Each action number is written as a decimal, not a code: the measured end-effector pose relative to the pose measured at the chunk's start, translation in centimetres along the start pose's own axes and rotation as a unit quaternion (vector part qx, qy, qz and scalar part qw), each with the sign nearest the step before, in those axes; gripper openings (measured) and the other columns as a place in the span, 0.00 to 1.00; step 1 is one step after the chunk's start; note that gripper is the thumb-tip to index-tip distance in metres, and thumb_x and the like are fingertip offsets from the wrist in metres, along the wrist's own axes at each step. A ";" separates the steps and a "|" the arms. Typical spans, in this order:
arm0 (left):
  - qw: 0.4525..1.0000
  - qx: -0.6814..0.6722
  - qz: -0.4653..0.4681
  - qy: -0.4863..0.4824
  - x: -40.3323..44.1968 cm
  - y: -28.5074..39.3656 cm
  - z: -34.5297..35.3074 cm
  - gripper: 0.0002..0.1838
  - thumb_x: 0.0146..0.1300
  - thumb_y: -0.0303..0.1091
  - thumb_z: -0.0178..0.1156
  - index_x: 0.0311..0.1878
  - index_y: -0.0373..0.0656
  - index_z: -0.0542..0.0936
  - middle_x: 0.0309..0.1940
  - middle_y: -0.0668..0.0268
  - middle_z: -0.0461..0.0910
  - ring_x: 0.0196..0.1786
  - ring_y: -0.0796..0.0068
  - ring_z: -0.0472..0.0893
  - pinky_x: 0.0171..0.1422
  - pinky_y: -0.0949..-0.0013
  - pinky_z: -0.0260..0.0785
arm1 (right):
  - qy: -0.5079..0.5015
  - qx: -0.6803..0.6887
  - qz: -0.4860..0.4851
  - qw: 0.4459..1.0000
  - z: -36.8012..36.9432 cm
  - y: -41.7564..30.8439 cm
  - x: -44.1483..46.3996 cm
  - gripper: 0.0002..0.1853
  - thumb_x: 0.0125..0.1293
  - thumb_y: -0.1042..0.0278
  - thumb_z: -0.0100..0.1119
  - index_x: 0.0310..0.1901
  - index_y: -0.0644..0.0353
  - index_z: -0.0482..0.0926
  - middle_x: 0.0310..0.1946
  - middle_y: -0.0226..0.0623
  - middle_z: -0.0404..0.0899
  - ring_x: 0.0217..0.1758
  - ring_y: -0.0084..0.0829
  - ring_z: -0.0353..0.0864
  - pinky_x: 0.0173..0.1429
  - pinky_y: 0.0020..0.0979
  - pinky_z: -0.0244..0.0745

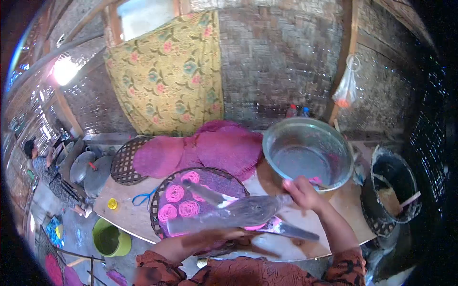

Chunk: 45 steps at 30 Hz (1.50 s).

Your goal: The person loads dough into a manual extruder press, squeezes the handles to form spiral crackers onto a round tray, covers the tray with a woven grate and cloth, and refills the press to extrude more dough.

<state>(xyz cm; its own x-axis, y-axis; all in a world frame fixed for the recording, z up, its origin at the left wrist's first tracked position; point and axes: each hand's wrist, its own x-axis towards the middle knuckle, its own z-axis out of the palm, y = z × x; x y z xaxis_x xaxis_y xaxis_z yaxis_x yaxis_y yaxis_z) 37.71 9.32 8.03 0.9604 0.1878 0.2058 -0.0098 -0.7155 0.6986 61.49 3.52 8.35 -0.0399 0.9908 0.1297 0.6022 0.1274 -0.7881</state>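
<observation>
My right hand (304,193) is closed round the narrow end of a clear, cloudy bottle (238,213), which lies slantwise in front of me. My left hand (231,234) is low under the bottle's body; its fingers are mostly hidden. Behind the bottle, a tool with two wooden handles (202,193) crosses from upper left to lower right, its middle covered. Coils of pink strands (174,193) lie on a purplish sheet on the round woven tray (155,209) beneath.
A big translucent basin (350,167) stands at right behind my hand, near a dark bucket (405,167). Pink-purple mats (224,150) lie along the wall. Blue scissors (143,198) and a yellow lid (112,204) are at left. A green bucket (125,243) and another person (50,174) are beyond.
</observation>
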 end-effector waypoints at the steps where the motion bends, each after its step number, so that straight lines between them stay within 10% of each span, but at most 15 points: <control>1: 1.000 0.002 0.025 -0.006 1.1 0.7 -0.1 0.24 0.59 0.45 0.59 0.54 0.39 0.71 0.51 0.50 0.73 0.52 0.58 0.75 0.63 0.59 0.63 | 0.013 -0.004 -0.009 1.000 0.1 1.2 1.2 0.30 0.70 0.44 0.37 0.27 0.64 0.75 0.16 0.46 0.68 0.20 0.38 0.68 0.32 0.41 0.65; 4: 0.996 0.014 0.062 -0.064 2.6 1.6 -1.5 0.23 0.59 0.44 0.59 0.52 0.39 0.72 0.49 0.51 0.74 0.51 0.58 0.75 0.62 0.59 0.63 | 0.040 -0.049 -0.149 0.987 0.2 -0.2 3.2 0.30 0.69 0.41 0.36 0.40 0.63 0.77 0.26 0.39 0.74 0.30 0.36 0.75 0.36 0.35 0.68; 6: 0.991 0.036 0.065 -0.109 2.7 2.6 -3.5 0.22 0.59 0.44 0.59 0.51 0.39 0.72 0.47 0.51 0.75 0.50 0.58 0.76 0.61 0.59 0.64 | 0.181 -0.109 -0.441 0.872 -0.7 -6.5 3.6 0.27 0.70 0.43 0.38 0.53 0.60 0.71 0.37 0.44 0.75 0.34 0.42 0.76 0.41 0.39 0.70; 10: 0.979 0.073 0.067 -0.176 3.5 4.1 -5.8 0.21 0.58 0.44 0.59 0.49 0.39 0.74 0.45 0.52 0.76 0.49 0.58 0.76 0.60 0.59 0.65 | -0.004 -0.076 -0.638 0.767 1.4 -16.8 2.4 0.30 0.62 0.59 0.57 0.64 0.56 0.60 0.36 0.43 0.73 0.31 0.40 0.75 0.33 0.35 0.71; 14: 0.974 0.103 0.055 -0.192 3.6 4.7 -7.0 0.19 0.58 0.43 0.60 0.47 0.40 0.75 0.42 0.53 0.77 0.47 0.58 0.77 0.59 0.60 0.65 | -0.087 -0.155 -0.463 0.869 -0.8 -18.0 0.7 0.33 0.56 0.76 0.59 0.64 0.54 0.58 0.30 0.39 0.70 0.27 0.35 0.72 0.28 0.32 0.68; 18: 0.985 -0.091 -0.017 -0.144 2.1 -1.5 -6.4 0.17 0.58 0.43 0.60 0.45 0.40 0.76 0.39 0.56 0.78 0.45 0.58 0.78 0.56 0.60 0.67 | 0.144 -0.001 -0.229 0.963 -2.3 -16.5 2.3 0.29 0.56 0.87 0.45 0.61 0.57 0.58 0.31 0.33 0.68 0.23 0.23 0.67 0.27 0.27 0.66; 21: 0.980 -0.141 -0.139 -0.031 -0.6 -5.9 -8.0 0.15 0.58 0.42 0.61 0.41 0.42 0.77 0.33 0.63 0.79 0.38 0.63 0.78 0.48 0.60 0.70 | 0.349 -0.035 -0.255 0.901 -9.2 -12.6 1.6 0.27 0.58 0.83 0.43 0.60 0.55 0.58 0.36 0.35 0.67 0.24 0.22 0.66 0.29 0.27 0.69; 22: 0.964 0.191 -0.180 0.041 -1.4 -4.4 -9.3 0.14 0.58 0.41 0.61 0.41 0.42 0.77 0.31 0.66 0.78 0.36 0.65 0.78 0.45 0.61 0.71 | 0.408 0.026 -0.207 0.889 -11.8 -11.6 0.2 0.25 0.59 0.81 0.42 0.59 0.54 0.58 0.37 0.37 0.67 0.25 0.22 0.66 0.31 0.28 0.70; 24: 0.967 0.021 -0.186 0.173 -1.5 -6.7 -9.6 0.16 0.58 0.36 0.62 0.46 0.41 0.73 0.41 0.64 0.72 0.43 0.70 0.75 0.49 0.63 0.68 | 0.464 0.240 -0.190 0.831 -14.5 -10.1 -0.9 0.25 0.60 0.78 0.42 0.59 0.50 0.58 0.32 0.36 0.67 0.22 0.22 0.64 0.28 0.29 0.73; 29: 0.856 -0.337 0.204 0.335 6.8 -1.6 -6.5 0.30 0.62 0.33 0.57 0.65 0.36 0.59 0.70 0.56 0.53 0.67 0.64 0.61 0.68 0.54 0.59 | 0.646 0.420 -0.285 0.570 -11.8 -5.7 4.5 0.24 0.63 0.75 0.43 0.59 0.46 0.53 0.24 0.32 0.63 0.17 0.24 0.63 0.28 0.36 0.76; 31: 0.802 -0.271 0.267 0.460 8.9 -0.1 -6.9 0.28 0.64 0.32 0.54 0.65 0.37 0.59 0.67 0.55 0.58 0.67 0.62 0.61 0.67 0.55 0.61 | 0.603 0.522 -0.251 0.548 -7.9 -4.3 7.3 0.19 0.68 0.72 0.44 0.57 0.45 0.53 0.25 0.34 0.68 0.23 0.30 0.72 0.39 0.42 0.78; 34: 0.719 -0.420 0.242 0.499 7.8 -0.2 -9.0 0.16 0.64 0.31 0.50 0.54 0.40 0.69 0.47 0.61 0.74 0.50 0.67 0.75 0.60 0.57 0.66 | 0.365 0.606 -0.152 0.690 -4.6 2.0 8.3 0.18 0.68 0.51 0.49 0.53 0.51 0.64 0.41 0.38 0.76 0.41 0.33 0.78 0.48 0.37 0.74; 37: 0.699 -0.369 0.353 0.500 5.8 1.6 -14.9 0.13 0.61 0.29 0.50 0.50 0.42 0.70 0.35 0.68 0.68 0.35 0.77 0.67 0.44 0.69 0.63 | 0.236 0.095 0.064 0.965 -5.9 4.0 4.6 0.24 0.65 0.45 0.50 0.52 0.56 0.75 0.48 0.45 0.76 0.48 0.39 0.78 0.52 0.41 0.72; 40: 0.726 -0.471 0.307 0.395 4.4 1.7 -17.9 0.03 0.59 0.30 0.52 0.35 0.45 0.69 0.27 0.70 0.62 0.29 0.78 0.63 0.36 0.70 0.62 | -0.004 -0.432 0.211 0.877 -8.6 6.2 1.4 0.20 0.59 0.50 0.56 0.44 0.58 0.81 0.47 0.48 0.78 0.51 0.43 0.78 0.51 0.44 0.72; 45: 0.696 -0.679 -0.008 0.235 8.5 -3.6 -13.2 0.07 0.53 0.35 0.54 0.29 0.47 0.66 0.24 0.72 0.59 0.25 0.77 0.62 0.26 0.72 0.60 | -0.235 -0.448 0.356 0.786 -9.0 10.4 3.4 0.16 0.55 0.59 0.59 0.43 0.55 0.83 0.44 0.46 0.80 0.48 0.43 0.80 0.48 0.44 0.74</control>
<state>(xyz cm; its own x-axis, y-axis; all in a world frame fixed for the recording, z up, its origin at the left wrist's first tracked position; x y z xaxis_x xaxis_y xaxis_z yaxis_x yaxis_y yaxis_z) 42.21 22.37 16.34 0.7692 0.6163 0.1691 -0.5608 0.5241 0.6410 74.76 7.75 5.98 0.3972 0.7314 -0.5544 0.9169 -0.3421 0.2057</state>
